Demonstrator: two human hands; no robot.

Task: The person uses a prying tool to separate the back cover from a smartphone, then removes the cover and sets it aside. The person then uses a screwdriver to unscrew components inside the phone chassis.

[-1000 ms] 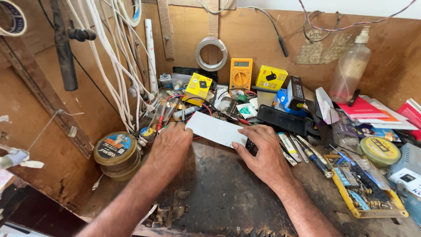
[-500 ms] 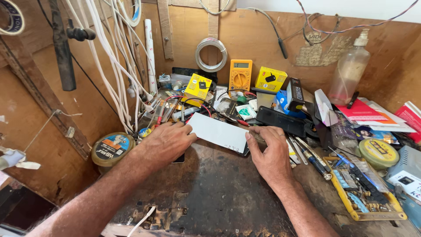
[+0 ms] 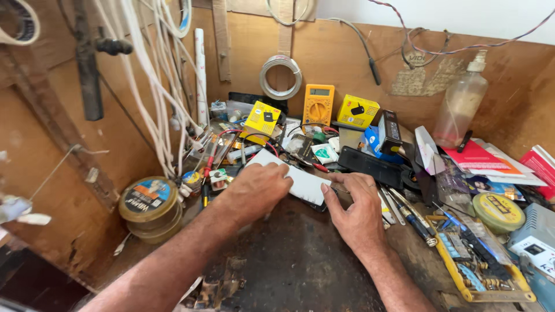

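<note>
The flat panel (image 3: 298, 179) is plain white. Behind it stands an orange-yellow multimeter (image 3: 318, 105); right of the multimeter, a yellow box (image 3: 358, 111); further right, a clear brownish bottle (image 3: 461, 107).

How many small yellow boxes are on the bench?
2: one yellow box behind the left hand, another right of the yellow multimeter. Clutter may hide more.

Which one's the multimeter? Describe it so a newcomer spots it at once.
Start at the wooden back wall of the bench and find the coil of wire hanging there. Just right of and below it, the multimeter leans upright. Unlike the yellow boxes either side, it has a grey screen and round dial.
</note>
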